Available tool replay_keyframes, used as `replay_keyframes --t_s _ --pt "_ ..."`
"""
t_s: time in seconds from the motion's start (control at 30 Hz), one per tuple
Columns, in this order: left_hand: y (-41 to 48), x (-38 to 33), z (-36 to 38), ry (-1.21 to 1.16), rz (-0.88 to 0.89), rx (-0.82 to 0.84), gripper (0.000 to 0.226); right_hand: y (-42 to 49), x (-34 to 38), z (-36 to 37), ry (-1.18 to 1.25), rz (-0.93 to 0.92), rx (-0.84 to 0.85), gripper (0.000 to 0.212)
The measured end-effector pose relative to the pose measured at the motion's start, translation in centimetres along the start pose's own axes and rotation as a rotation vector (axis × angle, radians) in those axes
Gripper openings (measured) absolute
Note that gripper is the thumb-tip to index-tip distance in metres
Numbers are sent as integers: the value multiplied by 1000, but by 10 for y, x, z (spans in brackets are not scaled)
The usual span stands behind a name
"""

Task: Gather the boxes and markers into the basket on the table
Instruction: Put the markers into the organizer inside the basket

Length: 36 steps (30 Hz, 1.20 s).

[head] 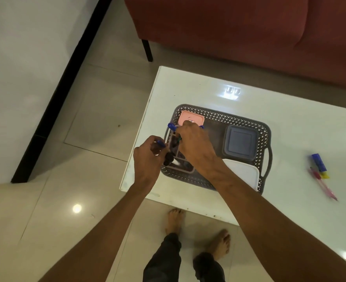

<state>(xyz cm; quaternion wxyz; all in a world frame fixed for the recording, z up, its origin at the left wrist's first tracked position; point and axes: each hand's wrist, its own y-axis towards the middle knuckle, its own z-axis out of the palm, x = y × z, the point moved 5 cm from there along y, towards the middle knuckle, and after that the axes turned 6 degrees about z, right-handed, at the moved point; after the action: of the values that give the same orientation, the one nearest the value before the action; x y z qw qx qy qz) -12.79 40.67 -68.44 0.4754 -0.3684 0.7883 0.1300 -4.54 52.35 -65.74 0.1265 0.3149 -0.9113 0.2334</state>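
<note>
A grey perforated basket (266,139) sits on the white table (208,88). Inside it lie a pink box (189,117), a grey-blue box (241,143), a white box (244,174) and a small grey tray (185,169) at its left end. My right hand (194,145) hovers over the left end of the basket, shut on a blue marker (171,126). My left hand (147,157) is at the basket's left rim, shut on several markers (168,157), dark ones and a blue one. Out on the table to the right lie a blue and yellow marker (319,164) and a pink pen (323,184).
A red sofa (239,27) stands behind the table. The table's left and near edges border a tiled floor, where my bare feet (219,243) stand close to the near edge. A white wall with a black skirting (62,86) runs on the left.
</note>
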Motion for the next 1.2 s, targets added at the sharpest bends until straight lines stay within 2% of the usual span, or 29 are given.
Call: replay_keyframes --t_s 0.27,0.5,0.7,1.03,1.2 --pt "2 -2 5 126 20 32 20 7 4 15 52 53 62 21" --pt "1 -13 10 223 55 54 17 5 -14 10 97 52 -13 42" --pt "-1 -18 19 298 51 84 22 -2 -21 6 159 37 -71 42" --pt "-9 -28 10 236 -10 -21 41 -26 -47 -3 275 73 -182 50" --pt "-25 -53 19 208 88 -86 38 -51 -76 -9 350 119 -279 34"
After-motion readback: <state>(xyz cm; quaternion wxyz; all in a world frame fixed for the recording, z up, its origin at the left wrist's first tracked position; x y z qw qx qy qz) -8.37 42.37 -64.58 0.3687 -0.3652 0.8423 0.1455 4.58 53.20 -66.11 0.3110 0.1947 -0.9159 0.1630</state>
